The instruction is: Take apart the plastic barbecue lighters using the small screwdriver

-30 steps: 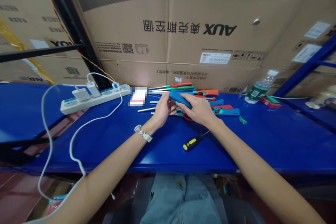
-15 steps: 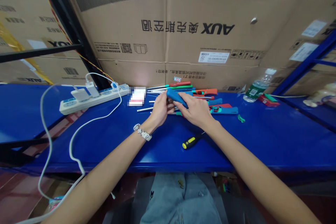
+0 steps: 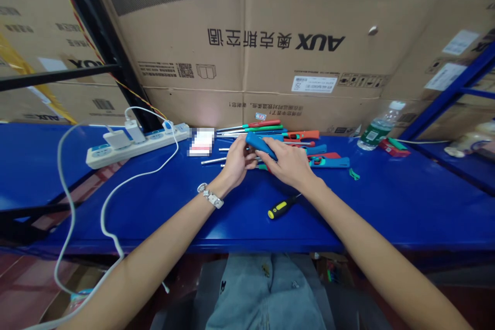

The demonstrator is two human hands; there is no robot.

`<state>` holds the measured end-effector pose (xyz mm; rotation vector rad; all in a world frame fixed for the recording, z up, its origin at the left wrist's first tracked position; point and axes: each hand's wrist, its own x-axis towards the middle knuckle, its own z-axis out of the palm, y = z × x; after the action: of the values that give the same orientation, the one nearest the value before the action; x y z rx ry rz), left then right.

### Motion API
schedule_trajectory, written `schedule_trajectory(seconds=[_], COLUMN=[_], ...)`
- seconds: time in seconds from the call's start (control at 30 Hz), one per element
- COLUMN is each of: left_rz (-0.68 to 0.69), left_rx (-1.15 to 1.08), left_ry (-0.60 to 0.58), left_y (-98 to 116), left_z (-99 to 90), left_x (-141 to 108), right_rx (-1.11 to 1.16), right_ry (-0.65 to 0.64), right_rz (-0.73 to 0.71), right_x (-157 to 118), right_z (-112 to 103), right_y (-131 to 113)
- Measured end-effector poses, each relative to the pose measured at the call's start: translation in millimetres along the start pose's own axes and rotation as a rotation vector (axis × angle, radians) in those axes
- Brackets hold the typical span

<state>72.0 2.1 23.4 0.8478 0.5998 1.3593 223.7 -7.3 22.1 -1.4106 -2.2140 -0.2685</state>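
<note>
Between my hands is a blue gas lighter (image 3: 255, 142), its plastic handle end raised. My left hand (image 3: 235, 161) has its fingers curled round the near end of it. The fingers of my right hand (image 3: 290, 161) close over the handle from the right and hide much of it. Behind and beneath my hands lie several long-necked lighters, among them a red one (image 3: 265, 124), an orange one (image 3: 307, 134) and a blue one (image 3: 336, 162). Closer to me is a black-and-yellow screwdriver (image 3: 281, 208), its tip partly covered by my right wrist.
A white power strip (image 3: 137, 145) with plugs and cables sits at the left. Toward the right are a small green piece (image 3: 353, 174), a water bottle (image 3: 377, 129) and a red box (image 3: 394, 148). A large cardboard box (image 3: 270, 5) stands behind the blue tabletop (image 3: 154, 211).
My hands keep their grip on the blue lighter in almost the same place. The whole view has shifted very slightly; nothing else visibly differs.
</note>
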Motion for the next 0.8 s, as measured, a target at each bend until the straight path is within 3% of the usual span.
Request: schedule_trajectory(seconds=[0.3,0.53,0.67,0.8], left_rz=[-0.079,0.297,0.314,0.342], left_rx=[0.188,0.882,1.01,1.028], left_ry=[-0.059,-0.231,-0.296,-0.289], left_y=[5.5,7.8,2.6,-1.7], left_z=[-12.5,-50.3,-58.6,-59.1], left_x=[9.2,22.4,28.1,30.9], right_rx=[0.022,0.061,0.063,0.063], right_ry=[0.007,0.042,0.032,0.019], right_rz=[0.008,0.092,0.095,0.073], right_x=[0.7,0.3,0.0,-0.5], right_z=[-3.5,-8.0,-5.2,-4.0], right_y=[2.1,9.3,11.7,11.7])
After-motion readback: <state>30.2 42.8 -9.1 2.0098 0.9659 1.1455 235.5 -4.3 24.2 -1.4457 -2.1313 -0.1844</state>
